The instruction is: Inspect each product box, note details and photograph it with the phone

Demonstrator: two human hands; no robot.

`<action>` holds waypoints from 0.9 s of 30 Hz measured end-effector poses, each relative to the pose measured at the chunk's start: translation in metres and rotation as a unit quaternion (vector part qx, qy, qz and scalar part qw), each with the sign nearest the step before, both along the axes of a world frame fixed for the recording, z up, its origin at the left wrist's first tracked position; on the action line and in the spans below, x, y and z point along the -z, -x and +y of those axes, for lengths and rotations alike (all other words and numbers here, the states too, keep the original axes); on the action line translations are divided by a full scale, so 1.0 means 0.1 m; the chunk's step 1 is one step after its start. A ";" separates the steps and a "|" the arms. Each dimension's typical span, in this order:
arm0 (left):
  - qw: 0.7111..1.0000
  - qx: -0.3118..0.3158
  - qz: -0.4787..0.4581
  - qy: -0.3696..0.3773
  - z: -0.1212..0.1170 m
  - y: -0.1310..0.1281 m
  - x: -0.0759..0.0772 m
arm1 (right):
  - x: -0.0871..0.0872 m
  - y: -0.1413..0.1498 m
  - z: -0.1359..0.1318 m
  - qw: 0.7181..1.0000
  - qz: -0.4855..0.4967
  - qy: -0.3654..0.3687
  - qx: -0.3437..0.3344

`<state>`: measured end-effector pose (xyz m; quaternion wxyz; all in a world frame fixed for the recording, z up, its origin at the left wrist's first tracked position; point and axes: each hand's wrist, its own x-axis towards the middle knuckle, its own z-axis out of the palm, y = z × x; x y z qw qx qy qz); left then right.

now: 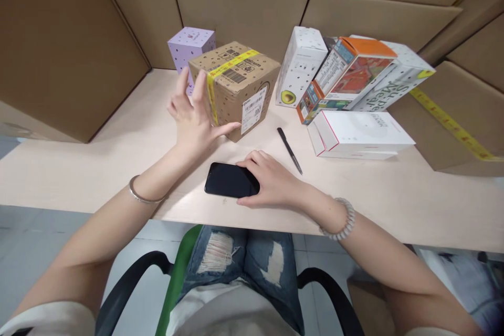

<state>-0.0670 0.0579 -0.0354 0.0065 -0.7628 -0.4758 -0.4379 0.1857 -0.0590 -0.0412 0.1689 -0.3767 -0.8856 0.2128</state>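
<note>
My left hand [192, 115] is raised beside a brown cardboard box [252, 81] with yellow tape and a white label. Its fingers and thumb are spread, in front of the box's left side; whether they touch it I cannot tell. My right hand [268, 178] grips the right end of a black smartphone [226, 179], thumb on the near edge and fingers on the far edge. The phone lies flat on the table, or just above it, with a dark screen facing up. A black pen [290, 151] lies to the right of the phone.
Behind the brown box stands a lilac box [191, 39]. To the right are a white box with an avocado picture [302, 63], an orange food box [350, 71], a white-green box [394, 84] and flat white boxes [364, 131]. Large cartons [236, 16] wall the table [79, 184].
</note>
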 end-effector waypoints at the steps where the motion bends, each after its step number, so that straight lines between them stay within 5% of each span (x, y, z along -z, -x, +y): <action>1: 1.000 0.010 0.022 -0.011 -0.01 -0.02 -0.09 | 0.00 0.00 0.00 1.000 0.003 0.000 0.000; 5: 0.993 0.071 0.094 -0.009 0.05 -0.13 -0.34 | 0.01 -0.01 0.01 1.000 0.009 -0.001 0.002; 9: 0.988 0.113 0.107 0.001 0.20 -0.28 -0.34 | 0.02 -0.01 0.03 1.000 0.003 0.006 0.001; 18: 0.985 0.103 0.138 -0.021 0.55 -0.78 -0.30 | 0.02 0.00 0.07 1.000 -0.015 0.015 0.000; 27: 0.983 0.050 0.173 0.022 0.76 -0.79 -0.47 | 0.01 -0.08 0.15 0.999 -0.019 0.020 0.037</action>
